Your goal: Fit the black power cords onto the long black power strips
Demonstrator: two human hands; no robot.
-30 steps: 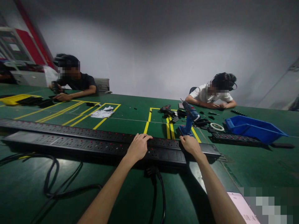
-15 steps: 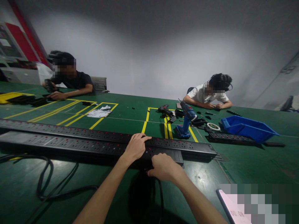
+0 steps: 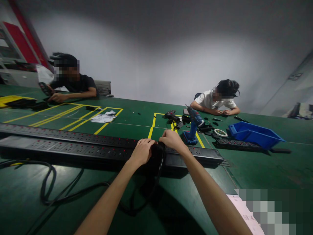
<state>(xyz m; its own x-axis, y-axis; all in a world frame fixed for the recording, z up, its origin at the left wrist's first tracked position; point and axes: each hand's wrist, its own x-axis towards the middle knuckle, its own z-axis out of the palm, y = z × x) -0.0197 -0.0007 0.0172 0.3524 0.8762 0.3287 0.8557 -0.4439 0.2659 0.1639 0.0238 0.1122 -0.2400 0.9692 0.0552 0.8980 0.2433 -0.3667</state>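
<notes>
Two long black power strips lie side by side across the green table: a near one (image 3: pixel 80 152) and a far one (image 3: pixel 205 153), both with rows of sockets and small red marks. My left hand (image 3: pixel 143 150) is closed over the top of the near strip, fingers together and pointing right. Just right of it, my right hand (image 3: pixel 171 139) is raised above the strips, its fingers closed on a black power cord (image 3: pixel 160 166). The cord hangs down in front of the near strip and loops on the table. What its held end looks like is hidden.
A blue cordless drill (image 3: pixel 193 127) stands behind the strips, with a second drill (image 3: pixel 171 115) lying near it. Right of them are a tape roll (image 3: pixel 220 132) and a blue bin (image 3: pixel 256 135). Coiled cable (image 3: pixel 44 186) lies front left. Two people sit across the table.
My right hand has risen from the near strip's front side to above the strips, drawing the cord up with it. My left hand has stayed on the strip.
</notes>
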